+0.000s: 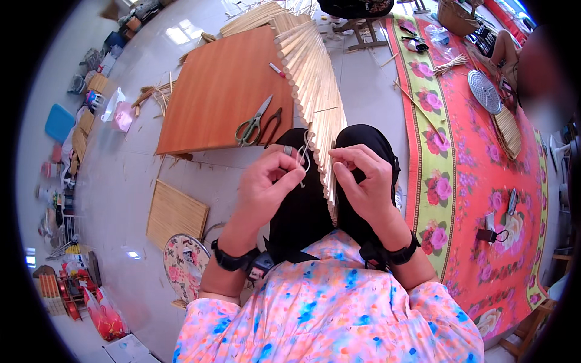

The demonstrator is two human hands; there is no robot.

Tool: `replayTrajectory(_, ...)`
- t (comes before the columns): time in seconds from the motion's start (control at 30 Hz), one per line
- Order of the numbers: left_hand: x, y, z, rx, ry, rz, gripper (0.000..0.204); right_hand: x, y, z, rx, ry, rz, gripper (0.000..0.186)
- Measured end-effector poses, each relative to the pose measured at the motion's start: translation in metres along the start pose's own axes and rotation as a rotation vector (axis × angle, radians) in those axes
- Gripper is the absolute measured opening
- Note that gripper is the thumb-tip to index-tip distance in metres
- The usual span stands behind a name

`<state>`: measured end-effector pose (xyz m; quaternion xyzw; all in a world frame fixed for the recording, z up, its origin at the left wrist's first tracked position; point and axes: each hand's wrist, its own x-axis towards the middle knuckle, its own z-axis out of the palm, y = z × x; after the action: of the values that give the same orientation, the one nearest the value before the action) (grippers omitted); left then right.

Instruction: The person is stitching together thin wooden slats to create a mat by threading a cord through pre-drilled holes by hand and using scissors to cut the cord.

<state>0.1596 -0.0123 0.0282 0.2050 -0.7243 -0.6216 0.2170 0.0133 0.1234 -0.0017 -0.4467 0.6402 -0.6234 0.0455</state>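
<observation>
A long mat of pale reed stalks [311, 66], bound side by side, runs from beyond the table down between my knees. At its left edge my left hand [272, 178] is closed, thumb and forefinger pinching a pale cord [307, 158] that loops beside the stalk ends. My right hand [366, 175] is on the mat's right edge, thumb and forefinger bent together on it; the exact grip is partly hidden. A thin dark line, perhaps thread or a needle, crosses the stalks above my hands. Green-handled scissors [253, 125] and dark pliers [273, 126] lie on the table near my left hand.
The orange-brown table [212, 91] stands ahead to the left, with a marker [276, 70] on it. A flowered stool [186, 261] and a flat reed panel [177, 212] are at my left. A red floral cloth [478, 242] spreads at my right, where another person sits.
</observation>
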Motion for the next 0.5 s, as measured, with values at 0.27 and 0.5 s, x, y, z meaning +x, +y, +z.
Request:
replayTrajectory(0.27, -0.011, 0.031, 0.002, -0.512, -0.19, 0.01, 0.025, 0.004, -0.023, -0.005, 0.078, -0.016, -0.359, 0.044)
replayTrajectory(0.5, -0.005, 0.043, 0.017, -0.732, -0.245, -0.064, 0.016, 0.004, -0.037, 0.005, -0.083, 0.193, -0.691, 0.041)
